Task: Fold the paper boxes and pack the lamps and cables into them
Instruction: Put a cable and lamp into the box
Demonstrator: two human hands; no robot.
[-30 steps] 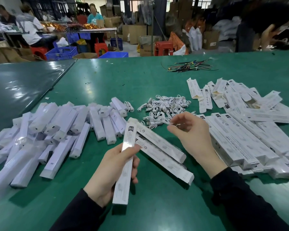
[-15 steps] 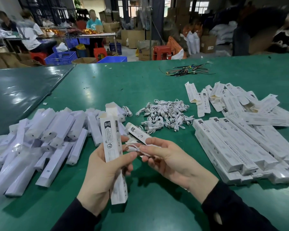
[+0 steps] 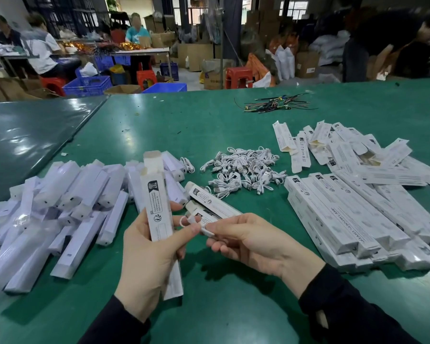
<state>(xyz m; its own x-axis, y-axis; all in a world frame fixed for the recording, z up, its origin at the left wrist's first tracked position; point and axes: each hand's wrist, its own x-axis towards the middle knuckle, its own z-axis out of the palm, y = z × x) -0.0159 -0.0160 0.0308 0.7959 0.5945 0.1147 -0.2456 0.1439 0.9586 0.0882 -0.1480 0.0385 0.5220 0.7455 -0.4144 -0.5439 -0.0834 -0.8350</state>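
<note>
I am watching the left hand (image 3: 147,254) gripping the upright box (image 3: 157,207), open flap on top, while the right hand (image 3: 248,242) is pinching a coiled cable (image 3: 195,223) beside it; risk: the coil springing loose and snagging the flap.

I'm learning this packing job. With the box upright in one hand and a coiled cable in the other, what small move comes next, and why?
Probably lift the cable to the box's open top end and slip it in. The left hand holds the box upright with its top flap open, and the right hand pinches the cable beside the box, well below that opening.
</note>
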